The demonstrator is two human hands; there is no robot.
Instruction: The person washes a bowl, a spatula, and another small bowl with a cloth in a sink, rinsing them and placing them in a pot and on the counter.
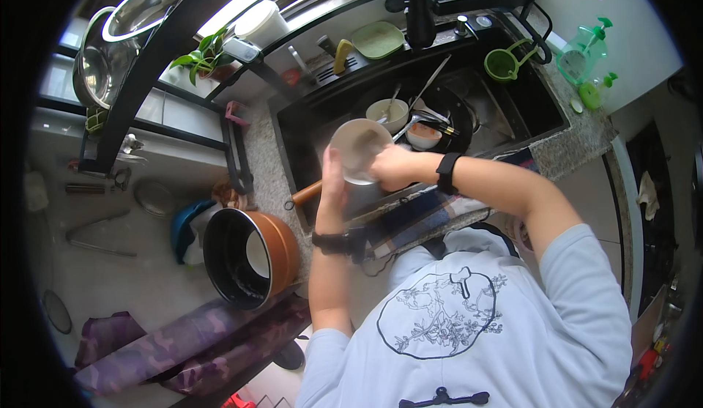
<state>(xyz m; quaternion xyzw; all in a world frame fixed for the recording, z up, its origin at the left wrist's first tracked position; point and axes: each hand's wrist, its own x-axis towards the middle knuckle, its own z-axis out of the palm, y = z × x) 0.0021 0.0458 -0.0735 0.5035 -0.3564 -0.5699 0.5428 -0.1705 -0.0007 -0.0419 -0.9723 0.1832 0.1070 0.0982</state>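
Over the left part of the black sink point(519, 125), my left hand point(333, 180) holds a white bowl point(351, 143) by its left side, tilted with its inside towards me. My right hand point(391, 167) is closed at the bowl's right inner side; whether it grips a cloth or sponge is hidden. Behind the bowl, a cream bowl point(387, 112) with a spoon in it and a small patterned bowl point(423, 135) sit by a dark wok point(464, 117) with several utensils. A wooden handle point(307, 194) sticks out over the sink's left edge.
An orange pot point(283, 254) stands left of the sink. A green strainer or scoop point(501, 64) hangs at the sink's back right, near green pump bottles point(590, 92). A black faucet point(420, 18) rises behind. A plaid cloth point(406, 221) lies along the front edge. Black rack bars point(159, 67) stand left.
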